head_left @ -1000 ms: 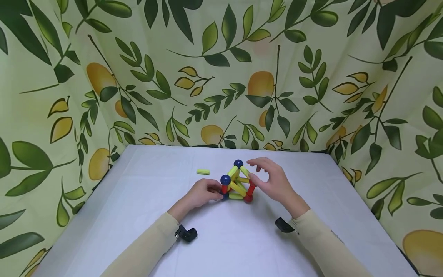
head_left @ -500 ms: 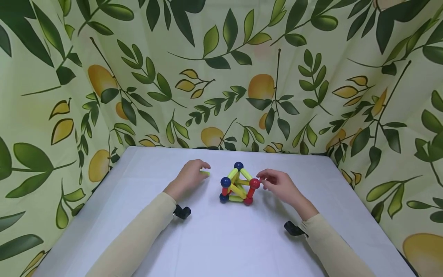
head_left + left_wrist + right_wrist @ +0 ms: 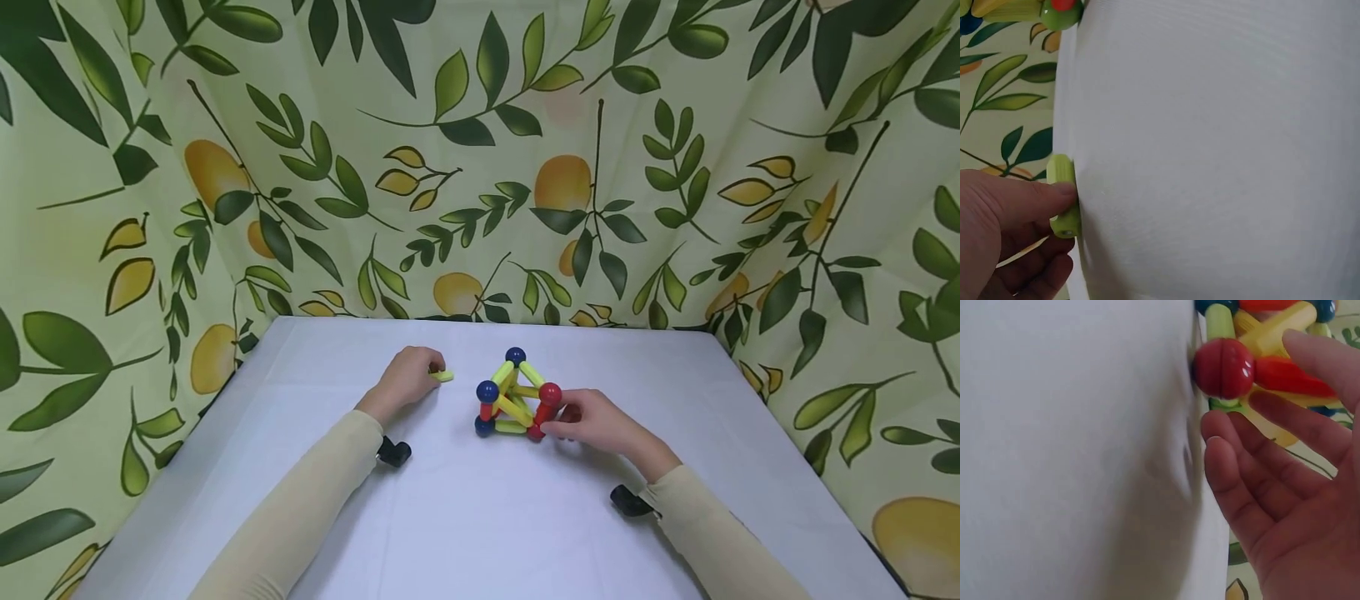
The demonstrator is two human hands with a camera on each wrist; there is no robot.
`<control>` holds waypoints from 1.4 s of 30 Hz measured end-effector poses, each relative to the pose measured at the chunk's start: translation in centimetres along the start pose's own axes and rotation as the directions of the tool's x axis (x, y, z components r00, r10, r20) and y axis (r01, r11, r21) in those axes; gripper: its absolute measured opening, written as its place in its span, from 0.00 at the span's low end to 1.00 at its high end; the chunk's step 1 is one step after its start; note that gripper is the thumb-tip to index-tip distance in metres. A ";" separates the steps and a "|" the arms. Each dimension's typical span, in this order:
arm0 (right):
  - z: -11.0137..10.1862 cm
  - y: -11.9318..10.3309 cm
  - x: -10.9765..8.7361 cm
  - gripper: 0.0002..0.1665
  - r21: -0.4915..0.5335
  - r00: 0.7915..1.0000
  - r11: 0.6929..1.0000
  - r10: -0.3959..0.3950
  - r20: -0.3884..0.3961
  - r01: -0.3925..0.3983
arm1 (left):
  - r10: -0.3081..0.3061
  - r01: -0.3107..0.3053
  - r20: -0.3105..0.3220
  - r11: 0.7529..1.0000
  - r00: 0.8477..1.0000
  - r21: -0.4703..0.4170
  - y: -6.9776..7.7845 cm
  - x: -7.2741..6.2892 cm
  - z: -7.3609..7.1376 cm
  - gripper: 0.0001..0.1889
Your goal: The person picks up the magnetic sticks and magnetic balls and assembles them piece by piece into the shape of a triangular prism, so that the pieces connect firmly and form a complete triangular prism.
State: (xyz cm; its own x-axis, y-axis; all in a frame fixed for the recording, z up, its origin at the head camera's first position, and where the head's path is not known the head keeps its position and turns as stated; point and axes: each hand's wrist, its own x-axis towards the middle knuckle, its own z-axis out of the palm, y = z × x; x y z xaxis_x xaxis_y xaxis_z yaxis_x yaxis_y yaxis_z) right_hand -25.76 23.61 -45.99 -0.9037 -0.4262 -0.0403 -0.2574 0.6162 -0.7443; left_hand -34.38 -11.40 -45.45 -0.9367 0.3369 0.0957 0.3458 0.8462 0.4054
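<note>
My left hand (image 3: 407,379) pinches a light green magnetic rod (image 3: 444,376) between thumb and fingers, close over the white table. A small metal dot marks the end of the rod (image 3: 1067,232) in the left wrist view. To its right stands a frame of magnetic rods and balls (image 3: 514,408), with blue balls on the left and top and red ones on the right. Beside that red side is my right hand (image 3: 603,427). The right wrist view has its thumb and loosely bent fingers spread around a red rod (image 3: 1288,375), near the lower red ball (image 3: 1224,369).
A white cloth covers the table (image 3: 480,517). A curtain printed with leaves and fruit (image 3: 495,167) hangs behind the table and along both sides. Black wrist cameras (image 3: 393,452) sit at the cuffs of both sleeves.
My left hand has left the frame's lower left ball, moved left and picked at the loose green rod, now pinched. My right hand has lowered from the upper right to the lower red ball.
</note>
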 end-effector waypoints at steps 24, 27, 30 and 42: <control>1.0 -0.8 0.4 0.10 -0.078 0.995 0.996 -0.042 -0.095 0.034 | 0.067 -0.062 0.014 0.971 0.998 -0.232 5.3 -2.0 -5.4 0.11; 1.0 -1.0 0.5 0.10 -0.100 0.995 0.994 -0.051 -0.091 0.042 | 0.108 -0.103 0.005 0.965 0.994 -0.240 6.2 -2.4 -6.0 0.11; 1.0 -1.1 0.5 0.10 -0.125 0.994 0.991 -0.060 -0.089 0.049 | 0.160 -0.153 0.006 0.955 0.987 -0.252 7.3 -2.8 -6.5 0.10; 1.2 -1.2 0.4 0.11 -0.135 0.995 0.990 -0.049 -0.084 0.038 | 0.320 -0.303 0.034 0.922 0.947 -0.240 11.1 -3.4 -6.5 0.10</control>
State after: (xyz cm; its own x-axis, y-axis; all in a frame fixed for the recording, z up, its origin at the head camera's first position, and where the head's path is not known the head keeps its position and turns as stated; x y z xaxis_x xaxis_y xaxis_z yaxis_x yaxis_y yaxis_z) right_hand -25.42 21.88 -45.88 -0.9155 -0.3990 0.0524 -0.3350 0.6833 -0.6488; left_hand -27.73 -5.89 -35.34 -0.7746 0.6034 0.1894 0.5891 0.5795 0.5631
